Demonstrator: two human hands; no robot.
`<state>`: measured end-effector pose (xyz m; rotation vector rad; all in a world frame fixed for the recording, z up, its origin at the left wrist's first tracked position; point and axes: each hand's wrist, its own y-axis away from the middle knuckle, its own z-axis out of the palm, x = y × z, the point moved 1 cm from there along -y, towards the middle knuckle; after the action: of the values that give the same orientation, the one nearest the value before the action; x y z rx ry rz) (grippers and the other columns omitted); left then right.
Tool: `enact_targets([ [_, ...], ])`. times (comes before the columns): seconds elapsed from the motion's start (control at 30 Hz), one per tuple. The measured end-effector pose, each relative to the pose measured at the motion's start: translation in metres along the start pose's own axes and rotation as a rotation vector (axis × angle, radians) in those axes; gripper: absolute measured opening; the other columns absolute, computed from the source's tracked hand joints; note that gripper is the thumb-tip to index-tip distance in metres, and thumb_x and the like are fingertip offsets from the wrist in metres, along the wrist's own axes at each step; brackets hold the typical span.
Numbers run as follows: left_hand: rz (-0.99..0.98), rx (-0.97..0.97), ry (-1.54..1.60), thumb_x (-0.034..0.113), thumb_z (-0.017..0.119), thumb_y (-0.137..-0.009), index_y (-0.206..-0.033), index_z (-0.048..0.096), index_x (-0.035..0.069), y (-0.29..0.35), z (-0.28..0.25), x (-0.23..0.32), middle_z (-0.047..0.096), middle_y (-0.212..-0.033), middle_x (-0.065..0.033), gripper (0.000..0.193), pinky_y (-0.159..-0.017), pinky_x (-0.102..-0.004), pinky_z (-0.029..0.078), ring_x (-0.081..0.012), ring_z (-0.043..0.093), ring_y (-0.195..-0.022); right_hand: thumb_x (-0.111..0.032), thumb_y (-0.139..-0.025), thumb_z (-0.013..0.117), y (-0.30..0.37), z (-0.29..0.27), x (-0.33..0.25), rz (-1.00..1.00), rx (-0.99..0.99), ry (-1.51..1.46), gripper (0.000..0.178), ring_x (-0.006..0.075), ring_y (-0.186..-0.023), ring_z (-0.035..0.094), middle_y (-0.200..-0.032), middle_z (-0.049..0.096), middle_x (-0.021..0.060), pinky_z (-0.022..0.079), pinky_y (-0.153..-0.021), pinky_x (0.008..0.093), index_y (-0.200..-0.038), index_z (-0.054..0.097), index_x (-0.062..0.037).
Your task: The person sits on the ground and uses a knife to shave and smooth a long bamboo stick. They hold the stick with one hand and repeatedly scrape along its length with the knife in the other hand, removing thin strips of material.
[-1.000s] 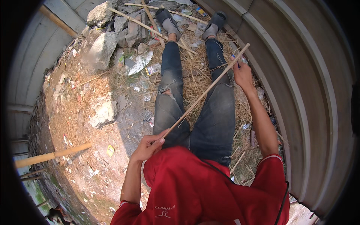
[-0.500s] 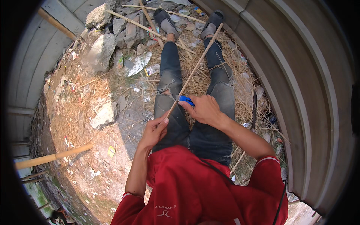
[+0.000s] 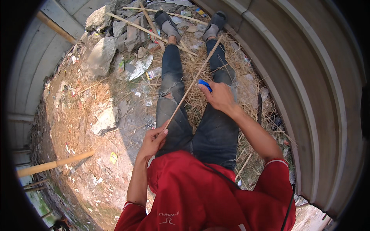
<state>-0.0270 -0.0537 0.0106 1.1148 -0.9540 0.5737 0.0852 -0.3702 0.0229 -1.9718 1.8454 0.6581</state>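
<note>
My left hand (image 3: 153, 141) is closed around the near end of a long thin bamboo stick (image 3: 192, 83). From there the stick slants up and away over my outstretched legs, its far end beside my right shin. In my right hand (image 3: 220, 96) is a blue utility knife (image 3: 205, 85), gripped just right of the stick's middle and a little apart from it. My fingers cover most of the knife, and its blade cannot be made out.
Dry straw and litter lie around my legs (image 3: 175, 77). Large rocks (image 3: 101, 56) and several bamboo strips (image 3: 135, 25) are by my feet. Corrugated metal sheeting (image 3: 308, 77) curves along the right. A thicker bamboo pole (image 3: 56, 161) juts in from the left.
My right hand with the utility knife has moved forward and right, off the stick. The left hand has drawn slightly back toward me, and the stick shifted with it.
</note>
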Motion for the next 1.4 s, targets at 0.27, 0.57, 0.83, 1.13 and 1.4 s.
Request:
enact_targets([
  [0.27,-0.050,0.009,-0.073,0.019,0.060,-0.107,-0.147,0.059,0.007,0.027,-0.027,-0.014,0.040,-0.064,0.0086,0.041,-0.049,-0.0224,0.028,-0.0023,0.035,-0.055,-0.057,-0.104,0.049,-0.057,-0.082,0.120,0.240,0.477,-0.112,0.066,0.0492,-0.079,0.067,-0.076,0.066,0.0304,0.050,-0.074,0.0530,-0.095,0.072,0.0036],
  [0.57,0.036,0.033,-0.015,0.018,0.058,-0.108,-0.148,0.056,0.004,-0.005,-0.010,0.013,0.039,-0.064,0.0087,0.042,-0.049,-0.0228,0.027,-0.0027,0.033,-0.053,-0.051,-0.103,0.054,0.043,0.007,-0.051,-0.193,-0.128,-0.014,0.055,0.0487,-0.072,0.068,-0.073,0.069,0.0257,0.054,-0.070,0.0573,-0.095,0.070,0.0004],
  [0.83,0.008,0.022,-0.002,0.018,0.058,-0.108,-0.150,0.054,0.003,0.010,-0.009,0.003,0.037,-0.064,0.0094,0.045,-0.047,-0.0227,0.024,-0.0022,0.031,-0.052,-0.051,-0.103,0.052,-0.007,-0.019,-0.009,-0.063,-0.011,-0.040,0.053,0.0495,-0.076,0.069,-0.076,0.069,0.0269,0.054,-0.072,0.0596,-0.100,0.068,0.0001],
  [1.13,-0.037,-0.006,-0.102,0.018,0.063,-0.106,-0.146,0.059,0.007,0.036,-0.033,-0.011,0.042,-0.064,0.0084,0.042,-0.049,-0.0230,0.026,-0.0019,0.034,-0.054,-0.056,-0.106,0.043,-0.070,-0.083,0.117,0.340,0.442,0.021,0.070,0.0512,-0.092,0.067,-0.087,0.069,0.0339,0.050,-0.083,0.0565,-0.094,0.072,0.0064],
  [1.4,0.425,0.311,-0.439,0.012,0.068,-0.101,-0.148,0.056,0.004,0.009,-0.061,-0.008,0.049,-0.067,0.0080,0.049,-0.053,-0.0207,0.033,-0.0021,0.042,-0.059,-0.052,-0.104,0.052,-0.045,-0.073,0.110,0.184,0.461,-0.221,0.062,0.0330,-0.063,0.056,-0.068,0.060,0.0222,0.045,-0.067,0.0447,-0.087,0.067,0.0058],
])
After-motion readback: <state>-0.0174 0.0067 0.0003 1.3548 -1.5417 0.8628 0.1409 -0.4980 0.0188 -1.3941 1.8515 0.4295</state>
